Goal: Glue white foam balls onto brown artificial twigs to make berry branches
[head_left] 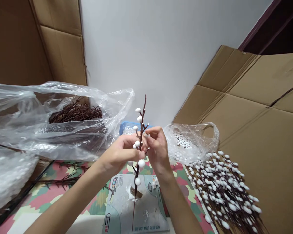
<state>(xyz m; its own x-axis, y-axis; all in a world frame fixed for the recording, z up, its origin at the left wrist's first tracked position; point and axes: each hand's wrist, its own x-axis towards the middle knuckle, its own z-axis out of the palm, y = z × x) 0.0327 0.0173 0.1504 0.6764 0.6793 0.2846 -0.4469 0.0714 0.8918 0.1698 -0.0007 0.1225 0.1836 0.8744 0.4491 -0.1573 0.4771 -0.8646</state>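
My left hand (127, 148) is closed around the middle of a brown artificial branch (142, 130), which stands nearly upright in front of me. White foam berries (141, 163) sit on several of its twigs, mostly on the left side and lower down, while some twigs on the right are bare. Between the thumb and finger of my right hand (158, 146) is a white berry (147, 134), close to the branch's right-hand twigs. Below the branch lies a grey-blue glue gun box (122, 214) with a small brown piece (136, 193) on white residue.
Finished white-berry branches (224, 191) are heaped at the right. A clear bag (197, 143) of white berries and a blue basket (123, 125) stand behind my hands. Bare brown branches (78, 112) lie in plastic at the left, near a bag of white berries (9, 178). Cardboard (263, 120) flanks the table.
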